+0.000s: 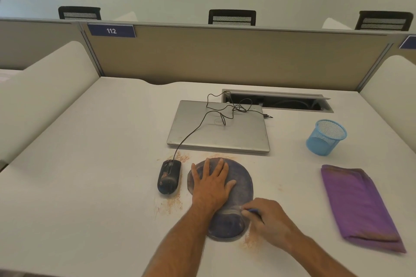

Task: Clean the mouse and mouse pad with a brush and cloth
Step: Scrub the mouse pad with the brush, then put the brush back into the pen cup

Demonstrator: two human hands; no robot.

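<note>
- A person's left hand [211, 183] lies flat, fingers spread, on the round purple mouse pad [238, 189] at the middle of the white bench [90, 164], pressing it down.
- The right hand [266, 220] has its grip curled around a brush [253, 210], of which only a blue tip shows, at the pad's right edge beside the raised wrist rest [227, 225].
- The black wired mouse [169, 177], smeared with orange-brown dust, sits just left of the pad; its cable [191, 132] runs up over a closed silver laptop [218, 129].
- Orange-brown dust [173, 203] is scattered on the bench around mouse and pad.
- A folded purple cloth [358, 204] lies well to the right, apart from both hands.
- A blue mesh pen cup [326, 137] stands beyond the cloth, near an open cable hatch [276, 101].
</note>
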